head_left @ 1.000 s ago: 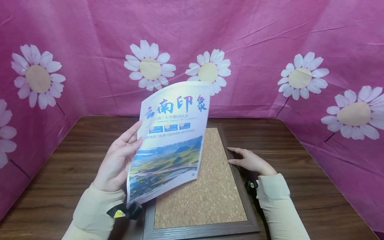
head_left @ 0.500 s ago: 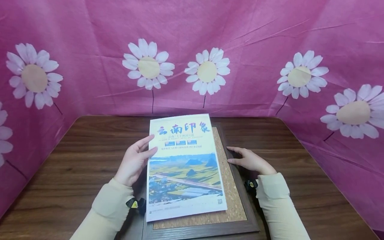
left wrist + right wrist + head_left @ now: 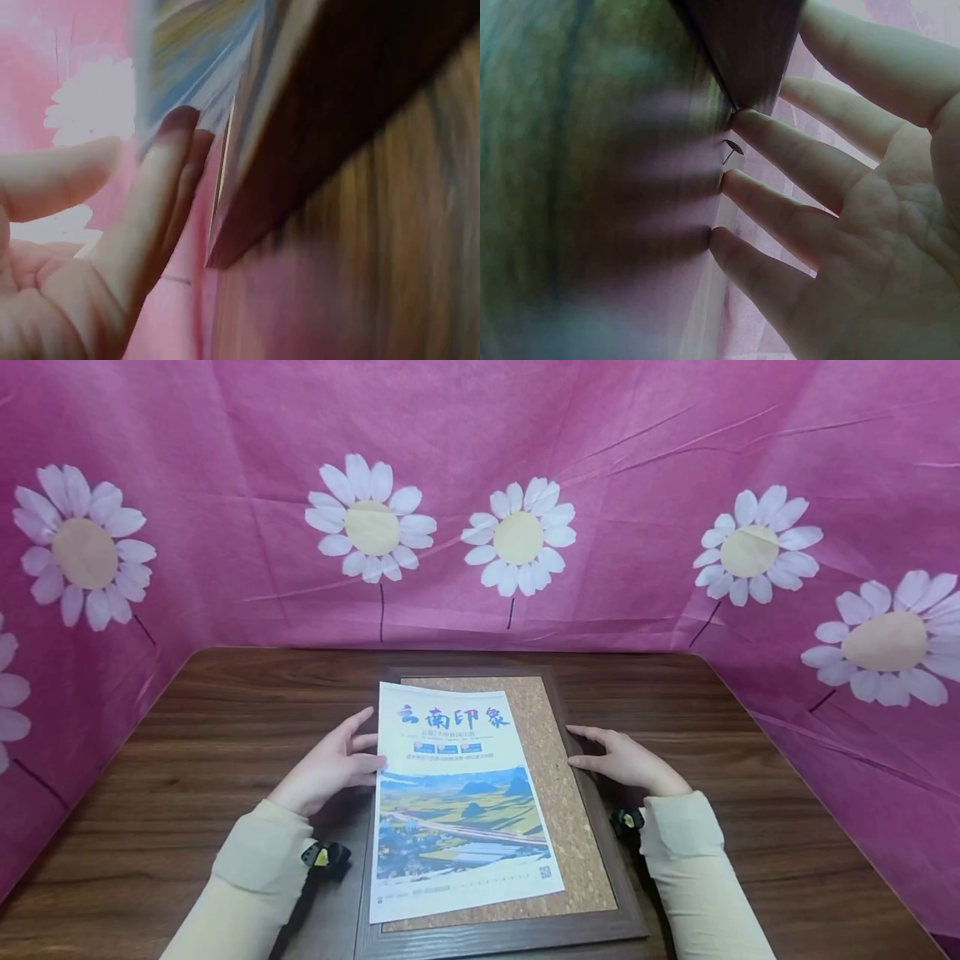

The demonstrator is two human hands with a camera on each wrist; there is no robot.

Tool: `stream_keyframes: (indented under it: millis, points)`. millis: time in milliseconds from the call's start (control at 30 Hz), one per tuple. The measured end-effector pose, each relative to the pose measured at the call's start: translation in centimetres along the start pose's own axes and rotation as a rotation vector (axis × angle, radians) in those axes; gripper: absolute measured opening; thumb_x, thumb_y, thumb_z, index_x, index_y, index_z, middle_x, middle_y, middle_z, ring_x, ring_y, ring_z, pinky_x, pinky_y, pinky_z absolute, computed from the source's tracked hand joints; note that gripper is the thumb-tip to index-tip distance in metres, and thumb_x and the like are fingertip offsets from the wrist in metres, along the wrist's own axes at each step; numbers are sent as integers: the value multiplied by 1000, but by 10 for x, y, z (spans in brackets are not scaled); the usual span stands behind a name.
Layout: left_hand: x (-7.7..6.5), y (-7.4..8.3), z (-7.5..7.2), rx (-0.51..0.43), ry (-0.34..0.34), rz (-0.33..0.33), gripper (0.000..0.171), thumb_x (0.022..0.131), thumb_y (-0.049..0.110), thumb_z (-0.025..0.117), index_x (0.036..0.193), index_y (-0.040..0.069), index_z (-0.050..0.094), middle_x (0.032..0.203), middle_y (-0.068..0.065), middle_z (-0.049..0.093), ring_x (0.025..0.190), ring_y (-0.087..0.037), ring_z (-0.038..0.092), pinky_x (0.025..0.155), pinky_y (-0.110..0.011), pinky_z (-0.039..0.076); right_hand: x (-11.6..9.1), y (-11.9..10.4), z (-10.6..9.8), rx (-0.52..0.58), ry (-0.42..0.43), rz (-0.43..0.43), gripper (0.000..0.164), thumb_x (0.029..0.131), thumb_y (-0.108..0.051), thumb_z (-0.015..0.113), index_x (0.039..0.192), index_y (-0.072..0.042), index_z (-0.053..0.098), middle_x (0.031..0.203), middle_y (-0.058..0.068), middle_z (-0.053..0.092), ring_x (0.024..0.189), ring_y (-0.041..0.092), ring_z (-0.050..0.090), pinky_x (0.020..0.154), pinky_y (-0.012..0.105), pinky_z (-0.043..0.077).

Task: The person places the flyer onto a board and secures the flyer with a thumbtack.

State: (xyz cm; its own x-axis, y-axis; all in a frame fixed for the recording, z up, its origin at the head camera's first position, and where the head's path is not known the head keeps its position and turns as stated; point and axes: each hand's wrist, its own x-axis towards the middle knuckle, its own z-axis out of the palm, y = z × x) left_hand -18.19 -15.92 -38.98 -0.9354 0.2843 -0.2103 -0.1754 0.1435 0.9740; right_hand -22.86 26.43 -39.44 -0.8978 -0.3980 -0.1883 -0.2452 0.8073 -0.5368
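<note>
A printed poster point(image 3: 461, 802) with a landscape picture and large Chinese characters lies slightly askew on a cork board point(image 3: 525, 693) in a dark wood frame point(image 3: 600, 852). Its left side overlaps the frame's left rail. My left hand point(image 3: 326, 768) is at that edge, thumb tip right at the paper and fingers apart. In the left wrist view the fingertips point(image 3: 180, 120) are just at the paper's edge, above the frame's side. My right hand point(image 3: 630, 760) touches the frame's right side, fingers extended; in the right wrist view its fingertips point(image 3: 731, 176) meet the table.
Beneath the frame is a dark wood table point(image 3: 225, 718). A pink cloth point(image 3: 600, 427) printed with white daisies stands around its back and sides. Past my right fingertips shows a small thing point(image 3: 735, 146) with a flat dark head and thin stem, like a thumbtack.
The poster, held up by my left hand, has come down onto the cork board and flattened. My left hand has slid down along its left edge and its fingers have spread. My right hand stays put.
</note>
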Motion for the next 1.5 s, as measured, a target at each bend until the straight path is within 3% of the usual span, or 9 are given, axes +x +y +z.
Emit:
stream_keyframes:
  millis: [167, 333, 567, 867, 1500]
  points:
    - [-1, 0, 1, 95, 35, -24, 82, 90, -6, 64, 155, -7, 13, 145, -36, 43, 98, -25, 71, 85, -38, 60, 1, 0, 0, 0, 2, -4, 62, 99, -34, 60, 149, -2, 42, 148, 29, 44, 137, 48, 39, 108, 63, 37]
    - [2, -3, 4, 120, 43, -35, 71, 88, -5, 67, 150, -9, 32, 138, -32, 51, 93, -23, 72, 80, -35, 61, 0, 0, 0, 1, 2, -5, 62, 99, -33, 60, 149, -3, 42, 149, 29, 43, 137, 48, 39, 108, 63, 37]
    - [7, -6, 7, 60, 5, -47, 74, 88, -5, 68, 151, -8, 29, 135, -33, 51, 87, -23, 73, 76, -37, 61, 0, 0, 0, -1, 0, 1, 62, 99, -34, 60, 149, -3, 41, 149, 29, 42, 138, 48, 38, 108, 63, 37]
    - [17, -2, 15, 44, 17, -45, 75, 90, -3, 68, 153, -5, 27, 138, -31, 49, 87, -17, 71, 78, -32, 61, 0, -1, 1, -5, 0, 14, 62, 99, -35, 60, 150, -4, 41, 149, 30, 42, 138, 48, 39, 108, 63, 37]
    - [25, -5, 14, 132, -88, -1, 68, 93, 3, 67, 149, -10, 31, 123, -28, 55, 79, -17, 69, 70, -38, 62, 0, 1, 1, -5, -1, 16, 63, 99, -35, 60, 150, -4, 40, 150, 30, 41, 138, 49, 37, 108, 64, 36]
